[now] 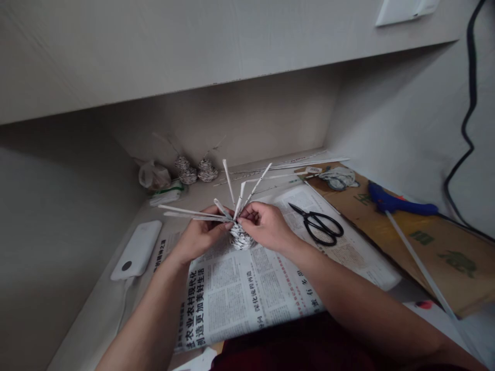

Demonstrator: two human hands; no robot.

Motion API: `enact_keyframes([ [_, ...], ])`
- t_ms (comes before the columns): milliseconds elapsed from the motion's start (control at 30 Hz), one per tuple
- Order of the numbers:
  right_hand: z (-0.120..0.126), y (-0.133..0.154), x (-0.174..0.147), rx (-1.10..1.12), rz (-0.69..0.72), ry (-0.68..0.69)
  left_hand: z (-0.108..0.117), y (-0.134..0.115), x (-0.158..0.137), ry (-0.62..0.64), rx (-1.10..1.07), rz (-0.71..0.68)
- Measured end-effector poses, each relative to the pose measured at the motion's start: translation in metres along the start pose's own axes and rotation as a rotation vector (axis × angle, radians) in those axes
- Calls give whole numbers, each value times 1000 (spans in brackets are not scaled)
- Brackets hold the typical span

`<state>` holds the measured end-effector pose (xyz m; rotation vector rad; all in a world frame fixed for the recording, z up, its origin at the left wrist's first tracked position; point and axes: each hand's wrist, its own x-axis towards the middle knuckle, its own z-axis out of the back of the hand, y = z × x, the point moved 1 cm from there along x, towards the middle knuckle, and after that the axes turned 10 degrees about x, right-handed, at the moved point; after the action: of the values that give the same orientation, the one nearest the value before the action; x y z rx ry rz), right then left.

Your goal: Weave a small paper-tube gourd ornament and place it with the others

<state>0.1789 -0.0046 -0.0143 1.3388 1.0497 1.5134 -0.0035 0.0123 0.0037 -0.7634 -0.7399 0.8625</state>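
Note:
A small woven piece of rolled newspaper (242,240) stands upright on the spread newspaper (232,299). Several paper strips (228,181) stick up and out of its top, fanned apart. My left hand (201,234) is closed at the upper left of the weave, thumb and fingers pinching paper strips that point left. From the other side my right hand (266,224) pinches at the base of the upright strips, its fingertips close to the left ones. Exactly which strip each fingertip grips is partly hidden.
Black scissors (319,224) lie right of my hands. Cardboard (410,242) beyond them bears a blue glue gun (402,201) with a glue stick. A white power bank (137,250) lies left. Two woven gourd shapes (187,172) stand behind, near a plastic bag (153,175).

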Motion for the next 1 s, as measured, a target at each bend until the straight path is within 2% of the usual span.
enact_keyframes([
  [300,2,4,-3,-46,57,111,-6,-5,0,-155,70,81],
  [500,-2,4,-4,-109,91,26,-6,-9,1,-127,86,42],
  [700,-4,11,-6,-222,178,-12,-10,-10,0,-170,114,41],
  [833,-4,10,-6,-155,107,19,-12,-7,1,-189,53,87],
  [1000,-1,7,-4,-19,-26,42,-11,-7,2,-124,-9,81],
])
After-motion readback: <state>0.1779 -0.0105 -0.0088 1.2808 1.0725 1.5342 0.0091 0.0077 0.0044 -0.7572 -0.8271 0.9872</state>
